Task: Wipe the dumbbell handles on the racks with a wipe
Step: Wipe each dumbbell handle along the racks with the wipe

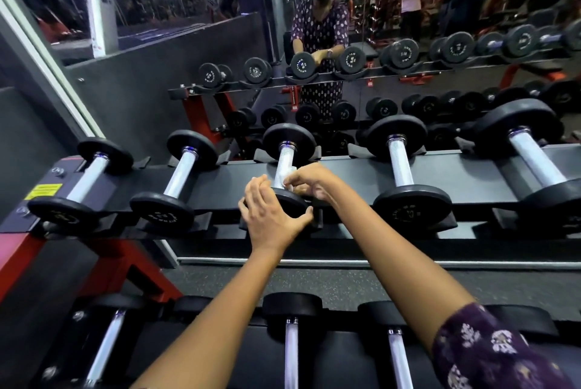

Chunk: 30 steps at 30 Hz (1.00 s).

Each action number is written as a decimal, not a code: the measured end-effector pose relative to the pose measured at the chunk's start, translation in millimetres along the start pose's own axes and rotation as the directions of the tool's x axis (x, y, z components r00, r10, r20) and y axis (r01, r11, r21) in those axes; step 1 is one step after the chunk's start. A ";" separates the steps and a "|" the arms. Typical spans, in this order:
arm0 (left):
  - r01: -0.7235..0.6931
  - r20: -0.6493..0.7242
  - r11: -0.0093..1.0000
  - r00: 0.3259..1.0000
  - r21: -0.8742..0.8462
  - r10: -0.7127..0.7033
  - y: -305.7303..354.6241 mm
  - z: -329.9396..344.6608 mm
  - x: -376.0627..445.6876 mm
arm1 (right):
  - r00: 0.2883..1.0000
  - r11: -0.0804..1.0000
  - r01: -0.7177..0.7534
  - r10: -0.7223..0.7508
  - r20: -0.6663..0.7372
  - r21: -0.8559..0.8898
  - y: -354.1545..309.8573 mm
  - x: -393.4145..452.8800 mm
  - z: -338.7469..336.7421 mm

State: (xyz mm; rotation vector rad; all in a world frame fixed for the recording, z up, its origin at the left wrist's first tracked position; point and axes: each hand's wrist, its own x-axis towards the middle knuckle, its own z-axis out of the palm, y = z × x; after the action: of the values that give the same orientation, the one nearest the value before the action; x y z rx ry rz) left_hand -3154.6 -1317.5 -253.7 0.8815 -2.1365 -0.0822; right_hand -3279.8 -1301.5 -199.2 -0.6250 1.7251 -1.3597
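far left of our hands, a yellow label [43, 191] with black print sits on the rack [345, 175]; we cannot read its words. the near plates carry a ring of pale letters, too blurred to make out. the rack has a flat black tray on red steel legs.

left of the hands lie two dumbbells [176, 182], each with round matte black plates and a bright metal handle, resting in black cradles.

our left hand [272, 215] is spread over the near plate of the middle dumbbell [287, 168], fingers bent over its rim and thumb stretched along its lower edge, gripping the plate. just beyond it, our right hand [309, 182] pinches a white wipe [287, 176] with curled fingers against the near end of that dumbbell's handle [283, 159], which looks knurled and silvery. the wipe is crumpled and lies on the handle just above the near plate.

right of the hands two larger dumbbells [405, 178] lie the same way, their handles rough and pale. on our right arm is a purple sleeve [490, 347] with pale flower prints.

below our arms, a lower tier holds more chrome handles. ahead, a mirror [408, 43] doubles the rack.
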 end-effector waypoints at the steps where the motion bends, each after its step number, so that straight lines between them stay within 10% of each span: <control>1: 0.000 0.006 1.000 1.000 -0.001 0.000 -0.3 -0.2 -0.1 | 0.999 0.999 -0.025 0.026 0.025 -0.038 0.5 -1.5 1.9; 5: -0.003 0.008 1.000 1.000 -0.004 0.003 2.9 -3.5 -0.7 | 0.992 0.956 -0.054 0.085 0.094 -0.289 0.1 -9.0 -3.8; 30: 0.047 0.061 0.999 0.997 0.019 -0.048 3.8 -3.2 -1.1 | 0.980 0.985 -0.089 0.113 0.163 -0.144 -39.5 -40.0 -2.4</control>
State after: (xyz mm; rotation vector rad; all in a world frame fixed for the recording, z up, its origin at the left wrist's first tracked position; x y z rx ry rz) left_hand -3154.1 -1313.2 -251.0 0.9519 -2.1766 -0.1165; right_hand -3264.9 -1280.0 -149.4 -0.6992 1.6966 -1.0923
